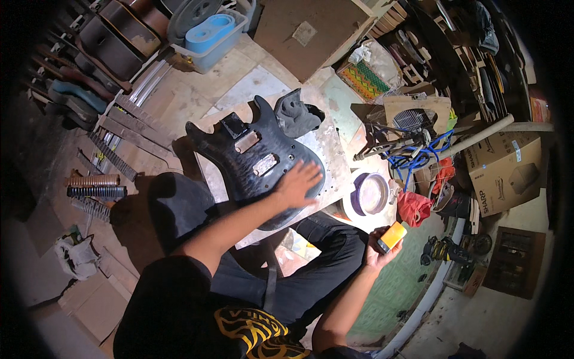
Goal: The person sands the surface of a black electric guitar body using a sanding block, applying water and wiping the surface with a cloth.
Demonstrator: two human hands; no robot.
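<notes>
A dark blue-black electric guitar body (242, 170) with cut-out pickup openings lies on a pale board (336, 157) in front of me. My left hand (299, 184) rests on its lower right part, palm down, fingers spread, holding nothing. Off to the right of the body, my right hand (376, 254) is closed round a small yellow-and-dark block (392, 237), its yellow face turned upward. A crumpled dark grey cloth (294, 115) lies against the guitar body's far right edge. Right of the board stands a round purple-rimmed bowl (356, 203); what is in it I cannot make out.
Several guitar bodies (110, 45) stand at the far left. A pale blue tub (218, 57) and a large brown box (293, 30) are at the back. Blue tubing (412, 160), a red cloth (415, 207) and a cardboard carton (502, 173) crowd the right.
</notes>
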